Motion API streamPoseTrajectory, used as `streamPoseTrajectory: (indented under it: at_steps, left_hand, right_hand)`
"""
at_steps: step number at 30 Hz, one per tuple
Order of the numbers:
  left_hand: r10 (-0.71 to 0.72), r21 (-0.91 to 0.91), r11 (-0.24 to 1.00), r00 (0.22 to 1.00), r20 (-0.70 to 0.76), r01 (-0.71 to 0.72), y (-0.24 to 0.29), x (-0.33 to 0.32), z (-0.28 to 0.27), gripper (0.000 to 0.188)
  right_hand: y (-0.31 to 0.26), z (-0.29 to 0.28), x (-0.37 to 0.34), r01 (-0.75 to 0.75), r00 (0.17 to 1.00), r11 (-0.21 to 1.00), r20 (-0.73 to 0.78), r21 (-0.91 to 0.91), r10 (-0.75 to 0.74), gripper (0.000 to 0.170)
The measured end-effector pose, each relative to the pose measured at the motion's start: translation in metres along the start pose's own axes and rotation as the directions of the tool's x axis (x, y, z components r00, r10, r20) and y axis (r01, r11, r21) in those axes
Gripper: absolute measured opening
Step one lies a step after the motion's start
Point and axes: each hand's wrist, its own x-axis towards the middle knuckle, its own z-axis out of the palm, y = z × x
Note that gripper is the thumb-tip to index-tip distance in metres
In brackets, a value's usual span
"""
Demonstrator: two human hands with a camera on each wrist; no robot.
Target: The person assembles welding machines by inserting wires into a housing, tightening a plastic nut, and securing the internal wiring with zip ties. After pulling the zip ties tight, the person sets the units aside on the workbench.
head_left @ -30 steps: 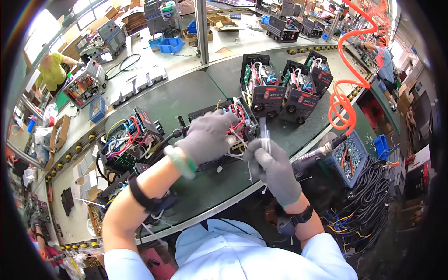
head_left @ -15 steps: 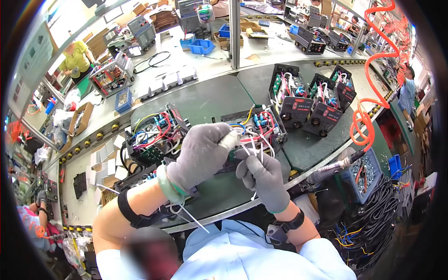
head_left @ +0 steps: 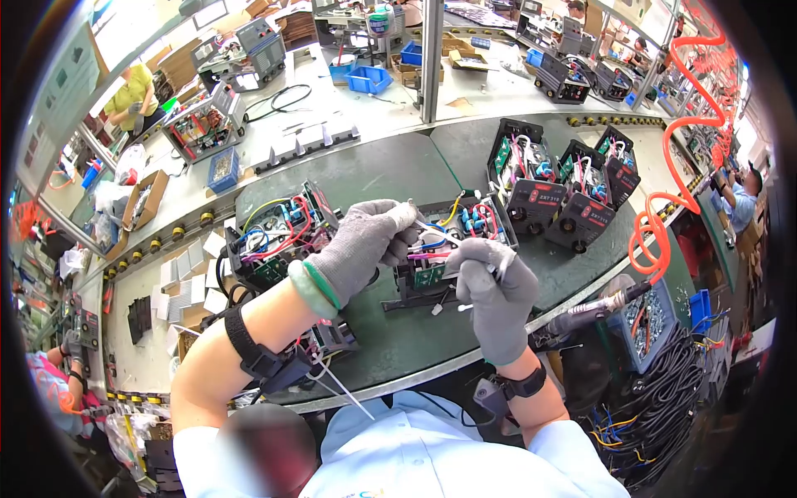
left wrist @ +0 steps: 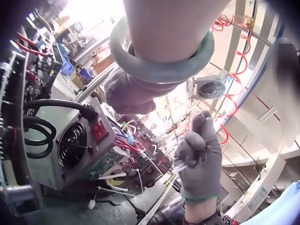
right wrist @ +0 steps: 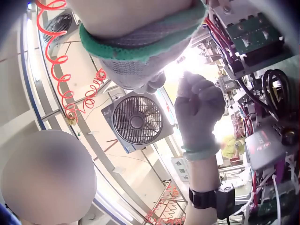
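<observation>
Above an open machine (head_left: 427, 275) with coloured wires, both gloved hands are raised. The left hand (head_left: 357, 249) pinches a thin white strip (head_left: 436, 233), which runs across to the right hand (head_left: 496, 295). That hand has its fingers curled round white strips, with one end sticking out below. In the left wrist view the right hand (left wrist: 201, 161) shows a bit of white strip (left wrist: 179, 168) at its palm, and the left hand (left wrist: 129, 93) is partly behind its bracelet. The right wrist view shows the left hand (right wrist: 199, 105) with bent fingers; the right fingertips (right wrist: 152, 84) are partly hidden.
Another open machine (head_left: 282, 232) stands to the left, and several black units (head_left: 535, 199) stand to the right. A power tool (head_left: 581, 319) lies at the table edge beside a blue bin of screws (head_left: 656, 332). An orange coiled hose (head_left: 652, 224) hangs at right.
The left hand has drawn back from the machine's wires and turned upward. The right hand has moved right and turned; the strips near it have shifted. The head view has swung.
</observation>
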Motion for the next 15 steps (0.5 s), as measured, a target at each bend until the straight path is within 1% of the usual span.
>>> streamPoseTrajectory:
  at_steps: [1, 2, 3, 4, 5, 6, 7, 8, 9, 10, 12, 13, 14, 15]
  left_hand:
    - [-0.001, 0.003, 1.0, 1.0, 0.019, 0.001, -0.001, 0.004, -0.005, 0.024]
    - [-0.003, 0.006, 1.0, 0.999, 0.038, 0.002, -0.002, 0.01, -0.009, 0.024]
    - [0.002, 0.004, 1.0, 0.999, 0.035, -0.002, -0.002, 0.017, -0.013, 0.024]
    - [0.083, 0.156, 0.985, 0.993, -0.081, -0.07, -0.002, 0.025, -0.018, 0.024]
    - [0.179, 0.312, 0.943, 0.967, -0.183, -0.115, -0.004, 0.033, -0.022, 0.025]
    - [0.185, 0.309, 0.943, 0.965, -0.189, -0.12, -0.008, 0.039, -0.027, 0.025]
    - [0.214, 0.405, 0.904, 0.965, -0.149, -0.138, -0.015, 0.047, -0.033, 0.027]
    - [0.235, 0.497, 0.854, 0.966, -0.106, -0.153, -0.024, 0.056, -0.038, 0.03]
    - [0.229, 0.524, 0.836, 0.972, -0.059, -0.165, -0.038, 0.07, -0.044, 0.037]
    - [0.159, 0.573, 0.809, 0.987, 0.007, -0.134, -0.042, 0.078, -0.047, 0.043]
    - [-0.086, 0.634, 0.768, 0.996, -0.028, 0.084, -0.048, 0.09, -0.045, 0.052]
    - [-0.216, 0.624, 0.753, 0.974, -0.067, 0.21, -0.05, 0.092, -0.042, 0.073]
    - [-0.215, 0.624, 0.753, 0.974, -0.066, 0.208, -0.052, 0.091, -0.042, 0.073]
    - [-0.255, 0.579, 0.774, 0.963, -0.087, 0.257, -0.051, 0.087, -0.041, 0.073]
  right_hand:
    - [0.002, -0.004, 0.006, 0.195, 0.98, 0.944, 0.087, -0.266, -0.178, 0.019]
    - [0.004, -0.006, 0.011, 0.386, 0.922, 0.783, 0.216, -0.488, -0.32, 0.02]
    - [0.001, -0.005, 0.013, 0.46, 0.888, 0.687, 0.283, -0.563, -0.363, 0.02]
    - [-0.002, -0.007, 0.013, 0.465, 0.886, 0.686, 0.288, -0.56, -0.365, 0.02]
    - [-0.004, -0.012, 0.011, 0.519, 0.853, 0.565, 0.431, -0.642, -0.294, 0.018]
    - [-0.005, -0.015, 0.01, 0.581, 0.808, 0.428, 0.555, -0.692, -0.198, 0.017]
    - [-0.003, -0.016, 0.009, 0.642, 0.764, 0.355, 0.603, -0.68, -0.227, 0.016]
    - [-0.003, -0.014, 0.008, 0.645, 0.762, 0.356, 0.607, -0.676, -0.227, 0.016]
    - [-0.006, -0.011, 0.006, 0.644, 0.758, 0.36, 0.628, -0.675, -0.177, 0.014]
    - [-0.006, -0.008, 0.005, 0.643, 0.751, 0.362, 0.648, -0.674, -0.127, 0.014]
    - [0.002, -0.003, 0.007, 0.629, 0.761, 0.357, 0.641, -0.69, -0.103, 0.014]
    - [0.008, 0.0, 0.011, 0.663, 0.737, 0.322, 0.666, -0.676, -0.119, 0.014]
    - [0.015, 0.002, 0.015, 0.692, 0.713, 0.287, 0.688, -0.662, -0.133, 0.014]
    - [0.023, 0.002, 0.02, 0.71, 0.7, 0.219, 0.704, -0.669, -0.118, 0.017]
